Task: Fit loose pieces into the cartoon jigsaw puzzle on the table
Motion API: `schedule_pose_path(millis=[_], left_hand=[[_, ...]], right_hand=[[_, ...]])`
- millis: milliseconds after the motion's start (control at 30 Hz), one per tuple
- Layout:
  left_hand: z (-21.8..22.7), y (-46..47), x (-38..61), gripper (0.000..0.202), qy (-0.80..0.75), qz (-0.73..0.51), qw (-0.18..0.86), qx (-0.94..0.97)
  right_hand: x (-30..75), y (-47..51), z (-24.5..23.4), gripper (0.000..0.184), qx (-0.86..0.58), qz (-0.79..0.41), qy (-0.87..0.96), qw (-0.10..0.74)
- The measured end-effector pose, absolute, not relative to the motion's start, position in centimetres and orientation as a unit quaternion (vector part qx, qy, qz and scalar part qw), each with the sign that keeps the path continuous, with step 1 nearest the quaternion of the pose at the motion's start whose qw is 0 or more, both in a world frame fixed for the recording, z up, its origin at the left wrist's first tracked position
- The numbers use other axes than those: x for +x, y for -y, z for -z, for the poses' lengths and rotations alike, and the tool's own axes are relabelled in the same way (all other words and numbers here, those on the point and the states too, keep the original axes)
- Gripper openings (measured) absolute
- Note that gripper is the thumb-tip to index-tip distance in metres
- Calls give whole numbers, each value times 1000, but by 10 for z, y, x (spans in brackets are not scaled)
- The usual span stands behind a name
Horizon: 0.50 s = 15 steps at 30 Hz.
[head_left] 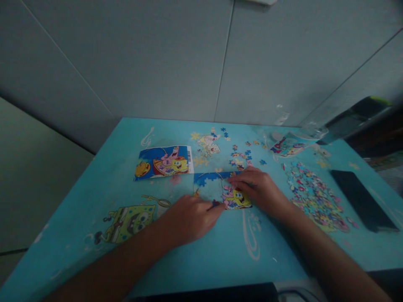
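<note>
A partly joined jigsaw puzzle [242, 200] lies flat on the table, with a blue strip along its top and a cartoon picture at its right; bare table shows through its middle. My left hand [193, 216] is at its lower edge, fingers curled in and one digit touching the joined part. My right hand [256, 184] comes from the right, its fingers closed together on the upper right of the puzzle. Any single piece beneath those fingertips is hidden. Left of the puzzle lies a picture card [170, 161] with a matching cartoon scene.
Loose blue and orange pieces [241, 157] are scattered behind the puzzle. At the right is a large pile of mixed pieces [311, 195], beside a black phone-like slab [363, 199]. A clear plastic cup with a printed label [292, 144] lies at the back right, near the wall [170, 63].
</note>
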<state>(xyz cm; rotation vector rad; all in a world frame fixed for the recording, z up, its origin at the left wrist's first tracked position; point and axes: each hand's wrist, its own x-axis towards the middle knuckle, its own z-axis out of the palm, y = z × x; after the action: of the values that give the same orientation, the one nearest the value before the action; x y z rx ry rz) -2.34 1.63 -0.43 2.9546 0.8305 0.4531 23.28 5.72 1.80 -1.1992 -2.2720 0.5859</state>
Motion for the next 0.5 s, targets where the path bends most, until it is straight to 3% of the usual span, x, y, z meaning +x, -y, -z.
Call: schedule_pose_path(millis=[200,500], left_hand=[[2,-16,-23,25,-265,-155,21,951],[2,-16,-23,27,-267,-140,25,953]], right_hand=[[236,-56,-25,17,-454,-223,823,257],[238,-52,-18,16,-416,-203,864,200]])
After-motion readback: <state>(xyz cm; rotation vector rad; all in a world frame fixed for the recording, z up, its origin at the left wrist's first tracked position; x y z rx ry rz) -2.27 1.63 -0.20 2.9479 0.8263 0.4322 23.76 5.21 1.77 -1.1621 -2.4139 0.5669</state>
